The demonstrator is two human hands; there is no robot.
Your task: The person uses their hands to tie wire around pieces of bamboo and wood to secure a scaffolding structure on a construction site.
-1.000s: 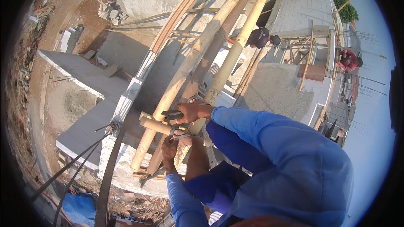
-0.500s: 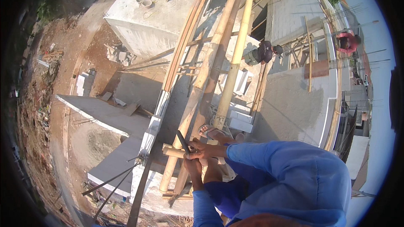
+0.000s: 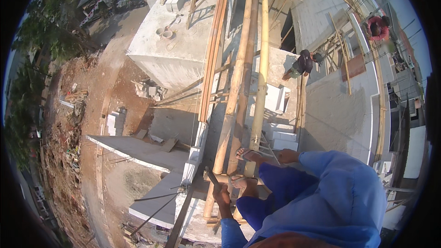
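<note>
Already, a bamboo crosspiece (image 3: 223,178) crosses the bamboo poles (image 3: 233,93), fastening unclear; left hand (image 3: 222,195) grips a dark tool (image 3: 212,176); right hand (image 3: 288,156), toward two o'clock: contents untellable.

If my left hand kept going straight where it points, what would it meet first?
Probably the short pale crosspiece just ahead of the left hand, which grips a dark tool; depth is unclear, so it might pass above.

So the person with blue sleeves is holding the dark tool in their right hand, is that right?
Not quite: the head view shows the dark tool in the left hand, not the right hand. The blue sleeves are right.
</note>
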